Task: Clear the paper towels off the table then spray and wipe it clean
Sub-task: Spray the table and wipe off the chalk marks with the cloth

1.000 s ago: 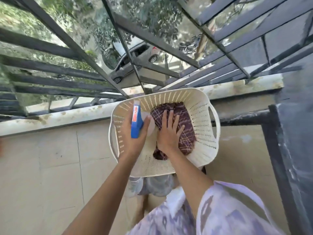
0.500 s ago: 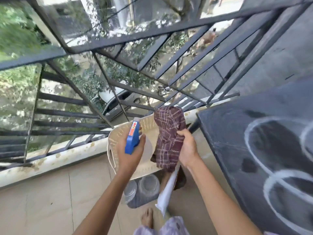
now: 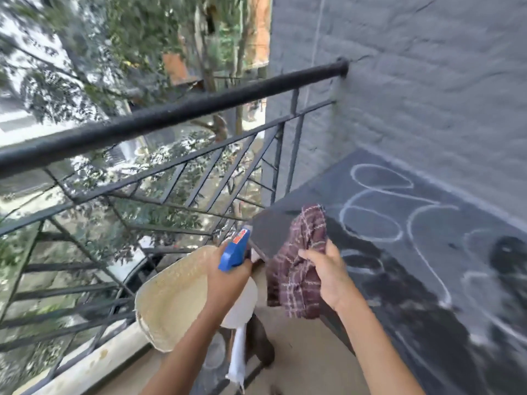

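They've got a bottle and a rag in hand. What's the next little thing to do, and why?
Probably swing the spray bottle in the left hand over the table and squeeze: the right hand holds the cloth ready, and white marks streak the dark top.

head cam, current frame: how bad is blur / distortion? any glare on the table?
Head view: motion blur all over, worst on the foliage and railing; the spray bottle label is unreadable. Head view: wide-angle bowing along the railing's top bar. Head view: soft daylight, no hard shadows; no glare on the table, its pale rings read clearly; bright patches at left are blown out.
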`<move>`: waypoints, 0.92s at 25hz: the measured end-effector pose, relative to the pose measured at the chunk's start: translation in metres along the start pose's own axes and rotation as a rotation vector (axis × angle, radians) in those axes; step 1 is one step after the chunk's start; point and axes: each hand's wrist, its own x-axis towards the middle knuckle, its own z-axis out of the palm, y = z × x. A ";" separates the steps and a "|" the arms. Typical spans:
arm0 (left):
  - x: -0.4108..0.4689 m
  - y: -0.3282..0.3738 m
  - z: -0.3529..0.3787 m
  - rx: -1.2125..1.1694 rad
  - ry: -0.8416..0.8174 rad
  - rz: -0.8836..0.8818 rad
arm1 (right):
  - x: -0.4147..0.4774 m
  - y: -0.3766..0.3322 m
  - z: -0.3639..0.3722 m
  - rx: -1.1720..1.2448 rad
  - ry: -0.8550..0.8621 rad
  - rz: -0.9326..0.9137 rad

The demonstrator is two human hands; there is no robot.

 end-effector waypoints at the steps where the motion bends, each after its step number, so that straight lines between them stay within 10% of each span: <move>1: -0.007 0.004 0.010 0.000 -0.025 0.004 | -0.005 -0.007 -0.020 -0.162 0.021 -0.098; 7: -0.010 0.002 0.054 0.110 -0.042 -0.050 | -0.011 -0.037 -0.113 -0.722 0.073 -0.435; 23: 0.006 0.004 0.114 0.288 0.087 -0.216 | 0.054 -0.077 -0.179 -0.770 0.041 -0.501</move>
